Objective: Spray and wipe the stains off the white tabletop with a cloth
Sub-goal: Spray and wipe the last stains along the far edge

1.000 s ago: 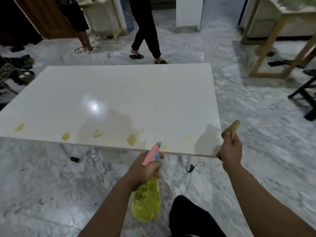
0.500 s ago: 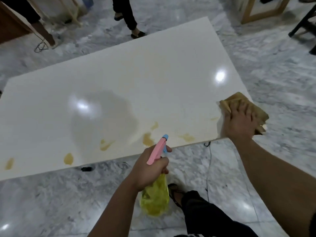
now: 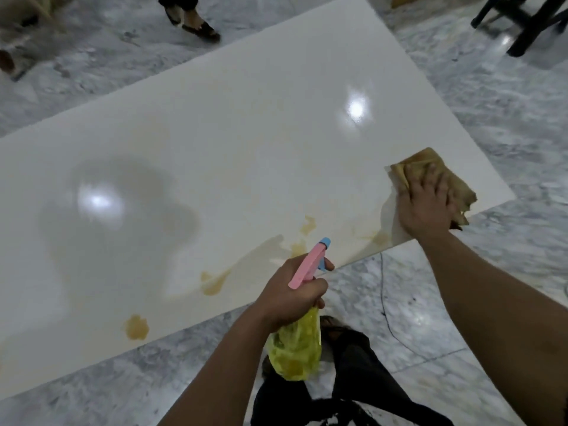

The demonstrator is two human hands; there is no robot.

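The white tabletop point(image 3: 239, 142) carries several yellow-brown stains along its near edge, one point(image 3: 136, 327) at the left, one point(image 3: 213, 284) in the middle and smaller ones point(image 3: 307, 224) further right. My left hand point(image 3: 292, 295) grips a yellow spray bottle point(image 3: 296, 348) with a pink and blue head, its nozzle over the table's near edge. My right hand point(image 3: 425, 207) presses flat on a tan cloth point(image 3: 430, 167) at the table's near right corner.
Grey marble floor point(image 3: 507, 124) surrounds the table. A person's sandalled foot point(image 3: 199, 26) stands beyond the far edge. Dark chair legs point(image 3: 522, 23) are at the top right. A thin black cable point(image 3: 384, 302) runs on the floor under the near right corner.
My view has moved closer over the table. My right hand came from holding the cloth off the corner to pressing it flat on the tabletop. The left hand keeps the bottle.
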